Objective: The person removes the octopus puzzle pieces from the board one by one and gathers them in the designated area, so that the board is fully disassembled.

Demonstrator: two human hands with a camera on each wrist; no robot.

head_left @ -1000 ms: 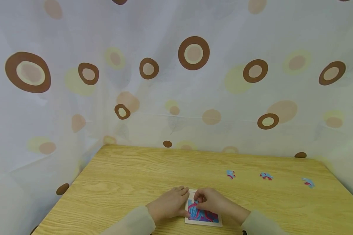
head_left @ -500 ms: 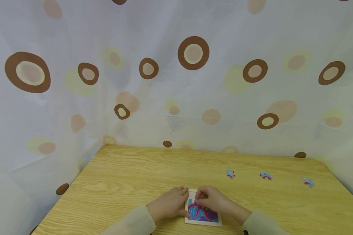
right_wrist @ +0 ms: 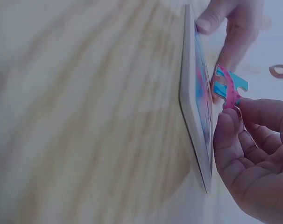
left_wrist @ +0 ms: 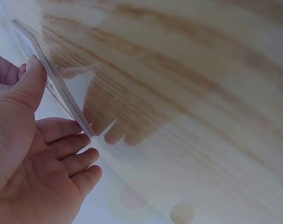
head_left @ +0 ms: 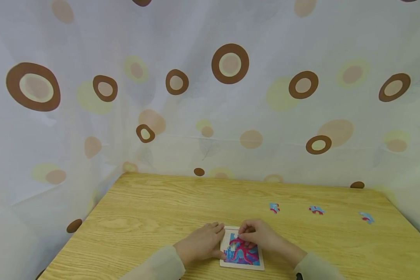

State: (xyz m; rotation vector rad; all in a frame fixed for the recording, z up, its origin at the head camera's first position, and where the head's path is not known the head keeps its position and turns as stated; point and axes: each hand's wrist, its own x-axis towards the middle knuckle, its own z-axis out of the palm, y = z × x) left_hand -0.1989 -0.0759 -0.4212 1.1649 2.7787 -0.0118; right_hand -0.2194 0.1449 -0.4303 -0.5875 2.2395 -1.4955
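Observation:
A small jigsaw puzzle [head_left: 246,257] with a pink-and-blue picture lies in a pale frame tray [head_left: 241,266] near the table's front. My right hand [head_left: 264,238] is over the tray's upper right. Between thumb and fingers it pinches a blue jigsaw piece [right_wrist: 231,88] with a pink band; in the right wrist view the piece is tilted, just off the puzzle surface. My left hand [head_left: 200,243] lies along the tray's left side. In the left wrist view the thumb [left_wrist: 34,77] touches the tray's edge and the fairly straight index finger meets its corner. My hands hide parts of the puzzle.
Three loose jigsaw pieces lie apart on the wooden table [head_left: 161,206] at the back right: one piece [head_left: 274,207] nearest the tray, a middle piece [head_left: 316,210] and a far-right piece [head_left: 366,217]. A white patterned curtain [head_left: 210,109] surrounds the table's back and sides.
My right hand has shifted slightly right with the pinched piece, and more of the puzzle's pink picture shows. My left hand and the loose pieces have stayed put.

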